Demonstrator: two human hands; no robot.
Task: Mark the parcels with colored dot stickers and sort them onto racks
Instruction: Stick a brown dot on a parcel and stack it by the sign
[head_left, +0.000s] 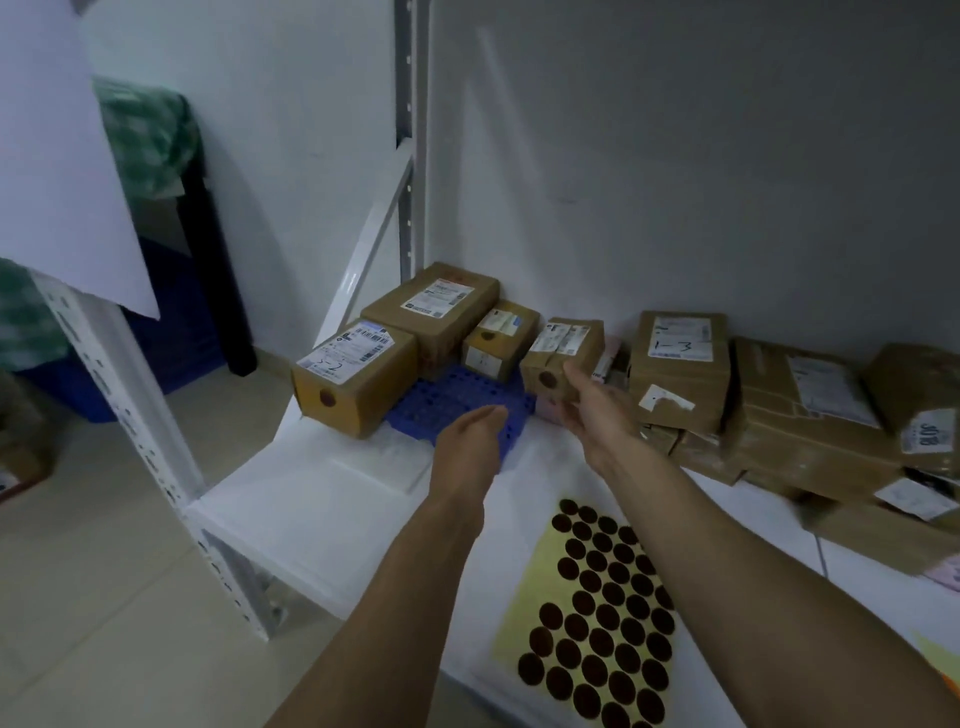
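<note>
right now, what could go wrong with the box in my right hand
The small box is held only at one lower corner by the right hand, so it may tip before it lands on the blue tray. Pushing it left could nudge the front-left box, which sits at the shelf's open end.

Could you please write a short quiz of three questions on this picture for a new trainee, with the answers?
1. True or false: the small parcel held by the right hand carries a dark dot sticker.
2. What colour is the grid tray near the left hand? A red, B blue, C green.
3. Fill in: the sticker sheet lies on the white ____.

Key: 1 true; 2 B; 3 shelf.
</note>
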